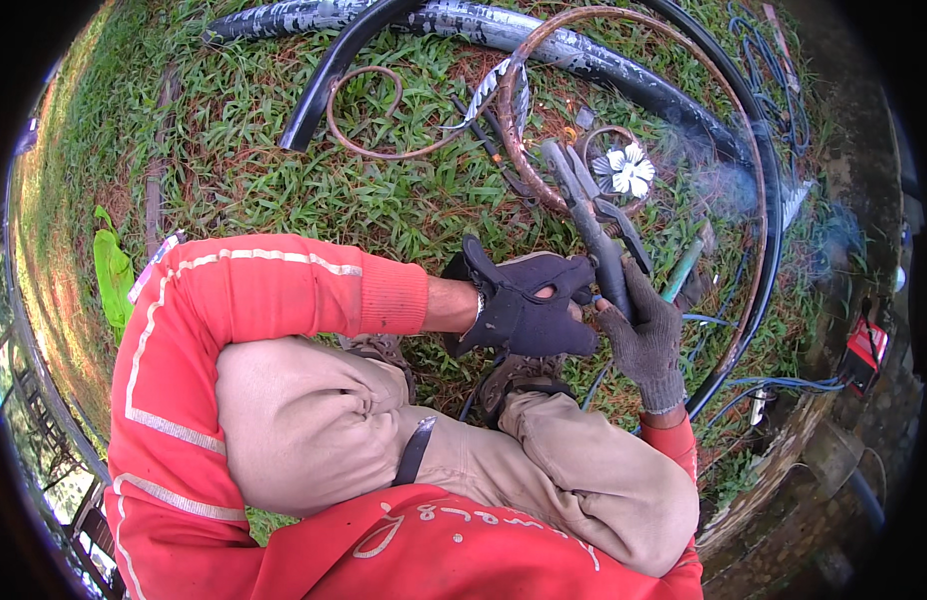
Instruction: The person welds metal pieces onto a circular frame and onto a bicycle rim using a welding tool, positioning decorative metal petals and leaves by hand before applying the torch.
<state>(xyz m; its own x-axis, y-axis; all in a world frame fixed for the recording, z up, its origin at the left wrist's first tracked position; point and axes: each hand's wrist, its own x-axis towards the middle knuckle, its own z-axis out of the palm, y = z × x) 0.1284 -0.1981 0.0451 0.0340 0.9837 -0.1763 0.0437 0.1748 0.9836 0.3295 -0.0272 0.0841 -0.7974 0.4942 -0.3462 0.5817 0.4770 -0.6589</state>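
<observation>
Gripping the plier-like clamp (588,218) low, centre-right of frame, the right hand (646,335) presumably sought distance from its jaws; left hand (529,303) curled alongside, contents unclear.

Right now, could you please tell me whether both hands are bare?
No, the left hand wears a dark glove and the right hand a grey knitted glove.

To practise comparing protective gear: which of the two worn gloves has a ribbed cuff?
The grey glove on the right hand; its ribbed cuff fits snugly, while the dark glove on the left hand gapes.
</observation>
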